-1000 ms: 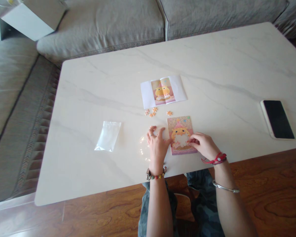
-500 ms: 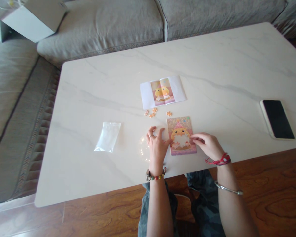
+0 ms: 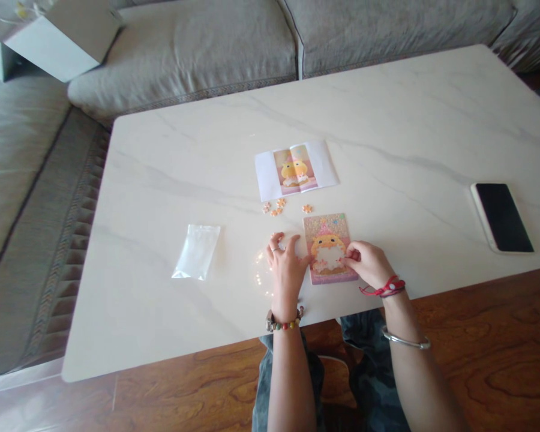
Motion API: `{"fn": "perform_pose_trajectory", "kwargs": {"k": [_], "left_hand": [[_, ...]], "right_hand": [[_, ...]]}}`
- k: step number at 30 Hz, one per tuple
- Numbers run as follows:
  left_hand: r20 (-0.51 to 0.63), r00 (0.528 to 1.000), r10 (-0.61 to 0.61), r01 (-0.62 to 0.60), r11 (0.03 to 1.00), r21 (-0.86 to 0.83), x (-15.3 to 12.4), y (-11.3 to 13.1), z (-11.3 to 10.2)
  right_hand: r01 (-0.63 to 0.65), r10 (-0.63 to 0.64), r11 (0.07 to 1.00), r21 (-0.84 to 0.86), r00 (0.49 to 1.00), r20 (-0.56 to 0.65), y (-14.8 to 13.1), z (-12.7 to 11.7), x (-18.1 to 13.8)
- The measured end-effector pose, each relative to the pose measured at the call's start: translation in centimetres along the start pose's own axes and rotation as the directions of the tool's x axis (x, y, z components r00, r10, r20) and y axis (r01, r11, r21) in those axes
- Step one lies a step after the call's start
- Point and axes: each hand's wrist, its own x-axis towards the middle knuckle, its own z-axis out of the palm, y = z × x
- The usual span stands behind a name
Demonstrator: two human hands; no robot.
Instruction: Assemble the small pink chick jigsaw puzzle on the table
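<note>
A small pink jigsaw puzzle (image 3: 326, 237) with a yellow chick picture lies on the white marble table (image 3: 387, 138). My left hand (image 3: 286, 267) rests flat beside its left edge, fingers spread, thumb touching the puzzle. My right hand (image 3: 369, 264) is curled at the puzzle's lower right, fingertips pinched against its surface; what they hold is too small to see. Several loose orange puzzle pieces (image 3: 276, 207) lie just above the puzzle, and one more piece (image 3: 306, 209) sits near its top edge. A folded reference picture (image 3: 296, 170) of the chick lies farther back.
An empty clear plastic bag (image 3: 197, 251) lies to the left of my hands. A black phone (image 3: 502, 216) rests near the table's right edge. A grey sofa (image 3: 198, 48) runs behind and to the left, with a white box (image 3: 58, 36) on it. Wooden floor lies below.
My right hand slid a little to the left along the puzzle's lower right. My left hand stayed put. The view shifted slightly.
</note>
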Motion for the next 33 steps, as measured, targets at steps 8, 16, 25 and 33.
{"fn": "perform_pose_trajectory", "kwargs": {"k": [8, 16, 25, 33], "left_hand": [[-0.011, 1.000, 0.016, -0.015, 1.000, 0.005, -0.2, -0.1, 0.0], [0.005, 0.999, 0.044, -0.044, 0.998, -0.035, -0.2, -0.3, 0.0], [-0.059, 0.996, 0.064, -0.074, 0.978, -0.193, 0.4, -2.1, -1.6], [-0.096, 0.995, -0.037, 0.024, 0.990, -0.138, 0.3, -4.5, -3.4]], "right_hand": [[-0.023, 0.019, 0.998, -0.053, 0.997, -0.069, -0.7, 0.3, -0.1], [0.020, -0.021, 0.999, -0.026, 0.998, -0.052, -0.8, 0.0, 0.1], [0.117, -0.090, 0.990, 0.083, 0.958, -0.272, -0.3, -1.7, 0.4], [0.212, -0.179, 0.975, 0.066, 0.928, -0.328, -1.6, -1.1, 0.5]]}}
